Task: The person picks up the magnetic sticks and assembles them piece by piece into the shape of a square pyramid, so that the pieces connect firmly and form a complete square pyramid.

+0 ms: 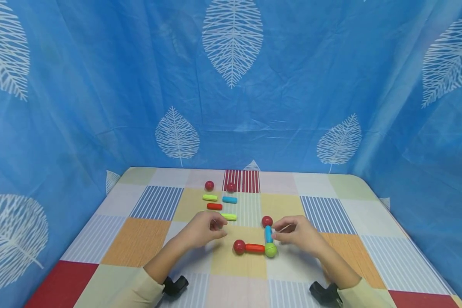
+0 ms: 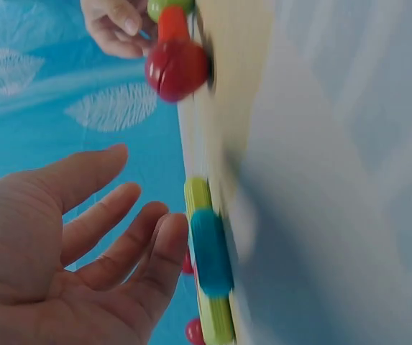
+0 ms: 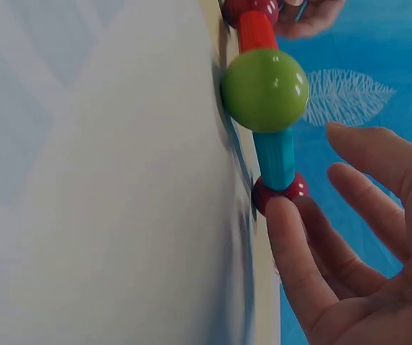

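Observation:
An L-shaped toy piece lies on the table: a green ball [image 1: 270, 250] at the corner, a red rod [image 1: 255, 248] leading left to a red ball [image 1: 239, 247], and a blue rod [image 1: 268, 234] leading away to another red ball [image 1: 267, 221]. My right hand [image 1: 297, 233] is beside the blue rod, fingers loosely bent, holding nothing; whether a fingertip touches is unclear. To the left of the piece, my left hand [image 1: 204, 230] hovers with its fingers apart and nothing in them. Close to it in the left wrist view are a blue rod [image 2: 211, 253] and yellow-green rods [image 2: 218, 321].
Farther back lie two loose red balls [image 1: 209, 185], a yellow-green rod [image 1: 209, 197], a blue rod [image 1: 229, 199] and a red rod [image 1: 214, 206]. A patchwork-patterned cloth [image 1: 238, 288] covers the table. Blue leaf-print curtains [image 1: 254, 107] surround its back and sides.

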Demonstrator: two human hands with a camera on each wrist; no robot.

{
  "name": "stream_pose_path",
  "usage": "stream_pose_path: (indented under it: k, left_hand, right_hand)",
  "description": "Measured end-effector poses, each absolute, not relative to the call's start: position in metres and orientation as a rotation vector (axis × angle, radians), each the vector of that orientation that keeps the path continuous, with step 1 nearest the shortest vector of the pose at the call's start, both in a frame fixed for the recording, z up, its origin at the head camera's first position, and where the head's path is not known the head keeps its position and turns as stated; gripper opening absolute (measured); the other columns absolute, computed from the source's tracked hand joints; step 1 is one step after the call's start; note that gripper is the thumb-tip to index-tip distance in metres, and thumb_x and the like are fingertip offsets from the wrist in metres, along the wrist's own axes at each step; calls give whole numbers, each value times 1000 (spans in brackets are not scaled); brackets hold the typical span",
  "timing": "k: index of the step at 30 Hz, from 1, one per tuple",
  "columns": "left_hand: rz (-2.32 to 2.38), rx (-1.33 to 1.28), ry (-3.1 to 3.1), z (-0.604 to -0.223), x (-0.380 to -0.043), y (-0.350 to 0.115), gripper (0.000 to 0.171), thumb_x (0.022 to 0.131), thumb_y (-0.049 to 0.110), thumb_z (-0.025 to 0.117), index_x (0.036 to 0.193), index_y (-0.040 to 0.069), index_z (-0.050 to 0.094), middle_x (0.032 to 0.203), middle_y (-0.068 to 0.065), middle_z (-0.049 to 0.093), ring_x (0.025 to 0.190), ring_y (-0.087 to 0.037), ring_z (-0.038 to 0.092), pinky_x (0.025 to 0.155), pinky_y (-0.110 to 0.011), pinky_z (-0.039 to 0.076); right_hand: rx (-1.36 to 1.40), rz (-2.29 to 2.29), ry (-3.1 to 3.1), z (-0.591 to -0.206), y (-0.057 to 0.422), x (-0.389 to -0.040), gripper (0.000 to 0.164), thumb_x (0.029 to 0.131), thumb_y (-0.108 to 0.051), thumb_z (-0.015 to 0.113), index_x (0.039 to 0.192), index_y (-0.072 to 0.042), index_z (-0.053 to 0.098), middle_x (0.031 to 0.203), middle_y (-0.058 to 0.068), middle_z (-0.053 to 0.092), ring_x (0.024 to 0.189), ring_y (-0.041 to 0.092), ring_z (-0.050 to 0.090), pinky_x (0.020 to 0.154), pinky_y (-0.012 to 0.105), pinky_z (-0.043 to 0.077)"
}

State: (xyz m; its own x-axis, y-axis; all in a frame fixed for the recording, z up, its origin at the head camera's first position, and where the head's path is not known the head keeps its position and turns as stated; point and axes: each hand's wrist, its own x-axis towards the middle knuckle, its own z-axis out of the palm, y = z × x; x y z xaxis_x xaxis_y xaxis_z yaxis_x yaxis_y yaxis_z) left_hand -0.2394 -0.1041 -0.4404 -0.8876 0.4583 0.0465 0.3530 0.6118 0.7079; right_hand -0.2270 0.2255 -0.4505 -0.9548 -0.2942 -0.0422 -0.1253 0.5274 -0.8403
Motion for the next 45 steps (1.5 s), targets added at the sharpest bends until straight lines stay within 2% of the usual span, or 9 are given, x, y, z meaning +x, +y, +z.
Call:
stream_pose_path:
  k: [8, 13, 19, 24, 31, 40, 45]
  left_hand:
    - [1053, 571, 2813, -439, -251, -117, 24, 87, 15, 82, 110, 11, 75, 101, -1, 68, 89, -16, 60, 80, -29, 56]
    - [1030, 534, 2841, -443, -257, -119, 26, 85, 12, 83, 111, 10, 75, 107, -4, 70, 94, -19, 61, 85, -35, 59]
    - [1006, 535, 2838, -447, -263, -120, 24, 85, 10, 83, 108, 11, 76, 102, -1, 69, 92, -18, 60, 89, -37, 58]
    - [980, 543, 2822, -449, -265, -120, 25, 85, 10, 83, 110, 12, 77, 101, 1, 69, 90, -17, 58, 88, -35, 57]
    - [952, 564, 2808, -451, -266, -116, 26, 85, 9, 83, 110, 13, 78, 103, 1, 72, 88, -16, 57, 86, -33, 58]
    - [928, 556, 2811, -451, -264, -111, 21, 84, 9, 83, 104, 14, 80, 93, 4, 70, 84, -15, 55, 80, -30, 55]
    - [926, 565, 2799, -450, -264, -110, 19, 83, 7, 84, 102, 12, 80, 89, 3, 68, 81, -16, 55, 79, -31, 55]
  right_hand:
    - [-412, -1383, 2684, -450, 222, -244, 23, 87, -23, 82, 106, -11, 78, 106, 7, 77, 92, 17, 69, 74, 28, 58]
    - [-391, -1386, 2709, -451, 218, -254, 21, 86, -22, 83, 106, -14, 79, 103, 3, 77, 93, 18, 69, 75, 29, 58]
    - [-387, -1411, 2693, -451, 217, -261, 27, 86, -23, 83, 109, -10, 78, 106, 7, 77, 95, 20, 70, 78, 32, 59]
    - [-398, -1406, 2667, -454, 217, -265, 31, 87, -23, 83, 112, -7, 77, 109, 9, 77, 97, 21, 70, 80, 33, 59]
    - [-377, -1392, 2594, -455, 215, -268, 30, 87, -21, 82, 113, -7, 77, 112, 9, 76, 100, 22, 70, 82, 36, 61]
    - [-387, -1406, 2535, -459, 215, -270, 32, 88, -19, 81, 117, -5, 76, 111, 11, 75, 95, 19, 68, 80, 32, 61]
    - [-355, -1424, 2532, -460, 217, -271, 32, 88, -20, 82, 116, -6, 76, 111, 9, 76, 97, 19, 66, 80, 30, 59]
